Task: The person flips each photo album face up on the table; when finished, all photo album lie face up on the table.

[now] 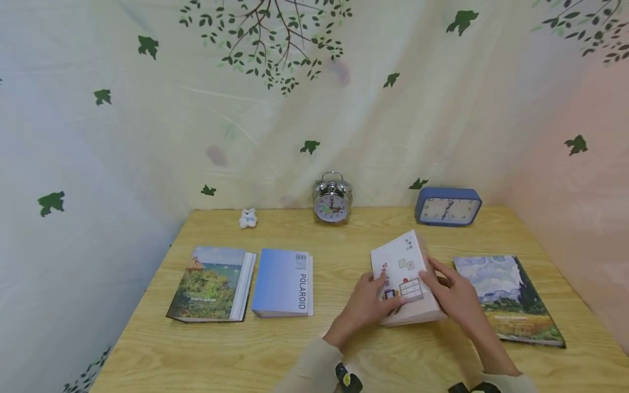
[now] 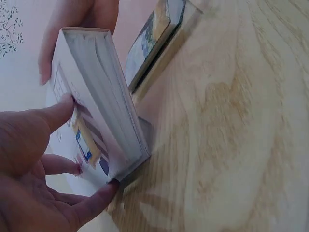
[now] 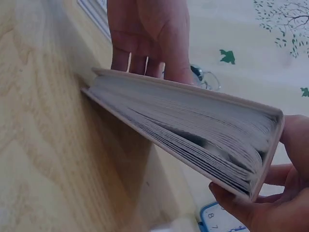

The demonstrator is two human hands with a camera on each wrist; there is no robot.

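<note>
Both hands hold a thick white photo album (image 1: 408,262) with small furniture drawings on its cover. It is tilted, spine side raised, over the right part of the table. My left hand (image 1: 366,300) has its thumb on the cover and its fingers at the left side; in the left wrist view, one finger of the left hand (image 2: 24,159) reaches the album's edge. Curled round the spine is my right hand (image 1: 457,295). The right wrist view shows the album's page edges (image 3: 178,125) between its covers, with the right hand (image 3: 285,193) at the spine.
On the left lie a landscape photo album (image 1: 211,284) and a blue POLAROID album (image 1: 280,281). A painted-cover album (image 1: 511,300) is right of the hands. Along the back stand a white bear figurine (image 1: 248,218), a silver alarm clock (image 1: 332,202) and a blue clock (image 1: 448,207).
</note>
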